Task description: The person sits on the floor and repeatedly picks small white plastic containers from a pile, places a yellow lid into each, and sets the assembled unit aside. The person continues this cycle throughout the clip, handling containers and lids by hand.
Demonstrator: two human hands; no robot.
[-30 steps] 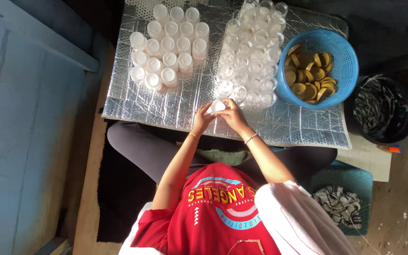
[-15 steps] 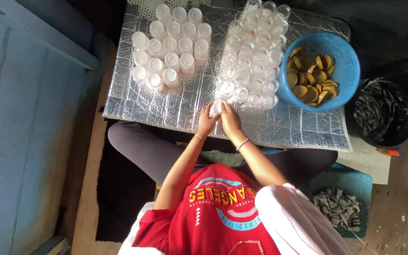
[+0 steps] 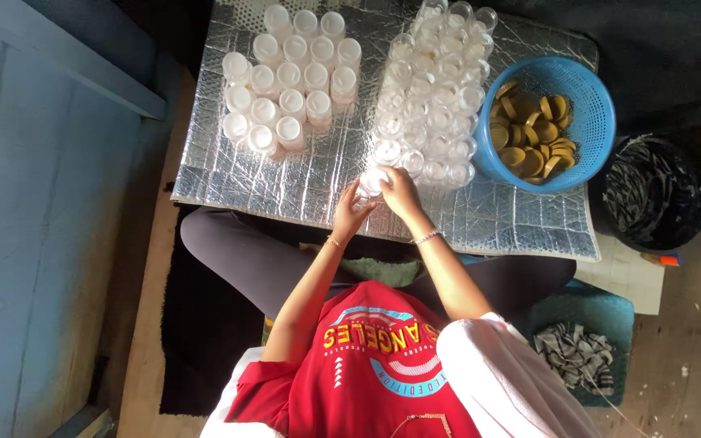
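Foil-covered counter [image 3: 285, 182]: both hands, left hand [image 3: 352, 212] and right hand [image 3: 402, 193], pinch a small clear jar [image 3: 372, 180] between them, at 12 o'clock from the wrists.

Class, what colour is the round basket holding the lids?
Blue basket, with yellow-brown lids inside; seen in the head view.

You have a single view, from the head camera, looking almost straight down from well above the seated person, whose red-shirted chest fills the bottom edge. Both hands meet near the picture's centre: left hand [image 3: 350, 212], right hand [image 3: 400, 191], fingers [image 3: 376, 188] touching. Beyond the fingertips the foil-covered board [image 3: 302, 182] runs to the top edge. Right of the fingers sits the blue basket [image 3: 590, 122]; left of them, past the board, a pale blue wall [image 3: 34, 243]. No second view overlaps.
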